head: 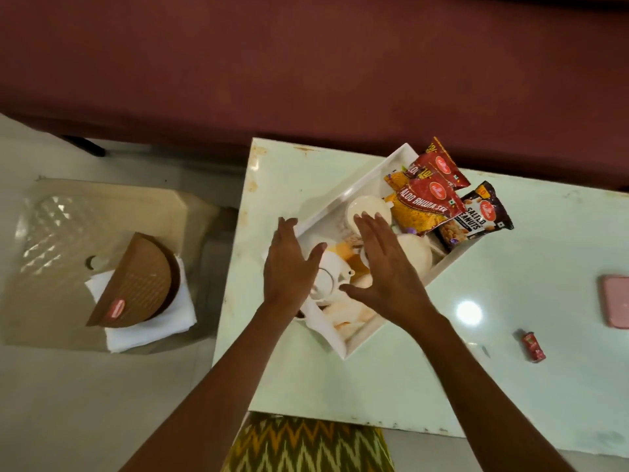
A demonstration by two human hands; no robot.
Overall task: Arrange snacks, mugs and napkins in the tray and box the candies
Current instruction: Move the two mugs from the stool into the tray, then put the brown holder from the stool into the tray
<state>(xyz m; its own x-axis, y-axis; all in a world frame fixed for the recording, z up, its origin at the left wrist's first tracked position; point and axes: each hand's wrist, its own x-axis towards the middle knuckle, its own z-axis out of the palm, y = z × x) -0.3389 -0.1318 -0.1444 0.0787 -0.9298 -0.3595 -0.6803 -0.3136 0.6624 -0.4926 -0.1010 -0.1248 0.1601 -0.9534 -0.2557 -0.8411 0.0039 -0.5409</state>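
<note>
1. Tray point(354, 185) sits on the bench point(510, 301), set diagonally, long axis running from near-left to far-right.
2. Left hand point(289, 264) hovers over the tray's left end, fingers spread flat, holding nothing.
3. Right hand point(384, 264) hovers over the tray's middle, fingers spread, also holding nothing.
4. White mug point(367, 207) stands just beyond the right hand's fingertips; that hand is nearer.
5. Snack packets point(429, 202) fan out over the tray's far-right end, tops pointing away.
6. Red candy point(533, 346) lies well right of the tray, long axis roughly toward the person.
7. Brown box point(136, 281) rests on napkins point(149, 321), off the bench, well left of the tray.
</note>
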